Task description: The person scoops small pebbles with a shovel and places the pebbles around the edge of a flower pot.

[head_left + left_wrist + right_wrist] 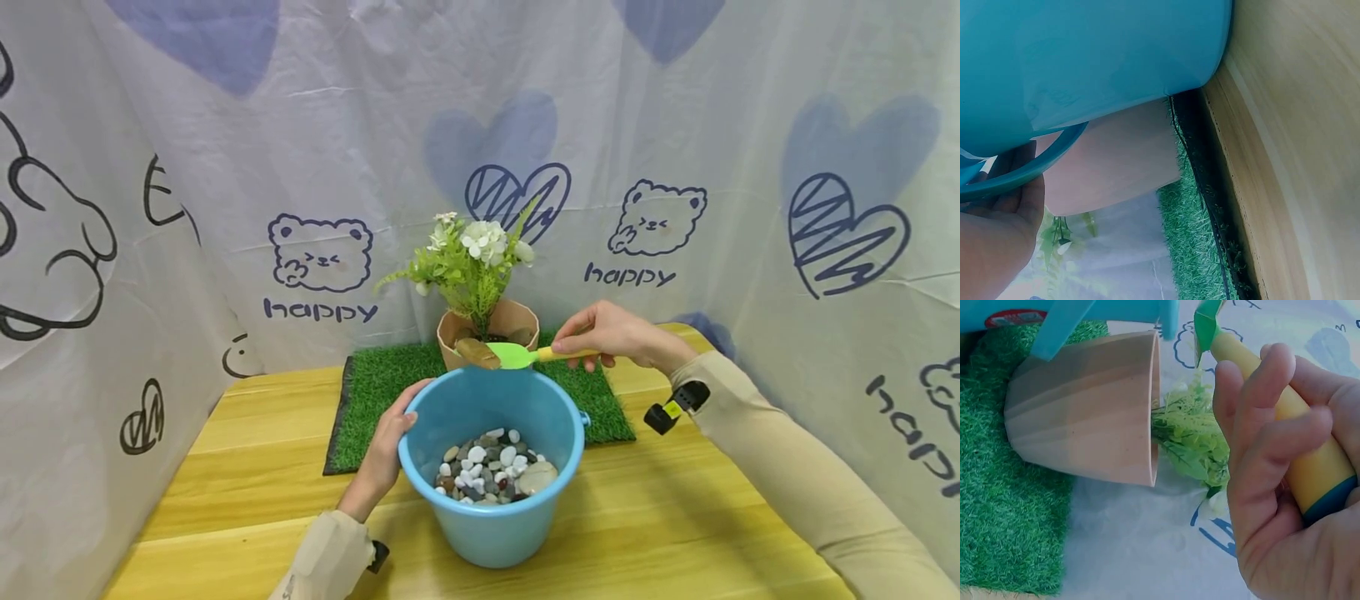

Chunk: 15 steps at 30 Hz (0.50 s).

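Note:
My left hand [388, 435] grips the left rim of a light blue bucket [495, 533], thumb on the edge. Pebbles [491, 467] in white, grey and brown lie in the bucket's bottom, with a larger pale stone [537, 477] at the right. My right hand [609, 335] pinches the yellow handle of a small garden trowel [514, 356], held level over the bucket's far rim. On the trowel's green blade rests a brown stone [477, 353], in front of the flowerpot. That beige flowerpot [1085, 412] holds a plant with white flowers [483, 242] behind the bucket.
Under the flowerpot lies a green turf mat [382, 375] with a black edge. The wooden table [225, 492] extends to both sides. Printed white curtains [322, 167] hang close behind the table and along both sides.

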{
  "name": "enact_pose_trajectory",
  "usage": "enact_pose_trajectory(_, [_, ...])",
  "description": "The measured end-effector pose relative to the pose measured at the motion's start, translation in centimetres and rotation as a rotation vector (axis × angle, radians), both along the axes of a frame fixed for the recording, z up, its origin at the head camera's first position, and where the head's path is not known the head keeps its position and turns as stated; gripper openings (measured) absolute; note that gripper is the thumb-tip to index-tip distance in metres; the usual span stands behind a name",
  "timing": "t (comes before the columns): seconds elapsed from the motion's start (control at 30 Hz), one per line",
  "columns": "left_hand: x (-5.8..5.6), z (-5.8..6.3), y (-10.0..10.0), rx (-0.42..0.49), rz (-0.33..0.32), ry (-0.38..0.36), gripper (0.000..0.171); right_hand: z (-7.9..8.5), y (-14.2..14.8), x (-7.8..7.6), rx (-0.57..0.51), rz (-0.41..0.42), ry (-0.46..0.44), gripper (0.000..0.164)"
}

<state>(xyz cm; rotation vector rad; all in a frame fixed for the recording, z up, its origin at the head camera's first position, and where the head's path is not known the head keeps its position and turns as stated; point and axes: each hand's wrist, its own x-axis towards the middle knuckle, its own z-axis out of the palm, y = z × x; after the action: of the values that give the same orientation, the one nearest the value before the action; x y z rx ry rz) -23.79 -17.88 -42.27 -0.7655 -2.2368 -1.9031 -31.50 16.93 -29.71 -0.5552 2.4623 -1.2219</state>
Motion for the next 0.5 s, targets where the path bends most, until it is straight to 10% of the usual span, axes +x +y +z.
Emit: enact_pose_trajectory(0.5, [0.0, -0.1, 0.0, -0.001, 0.007, 0.006, 0.055, -0.2, 0.3, -2.2, 0.000, -0.097, 0.014, 0.032])
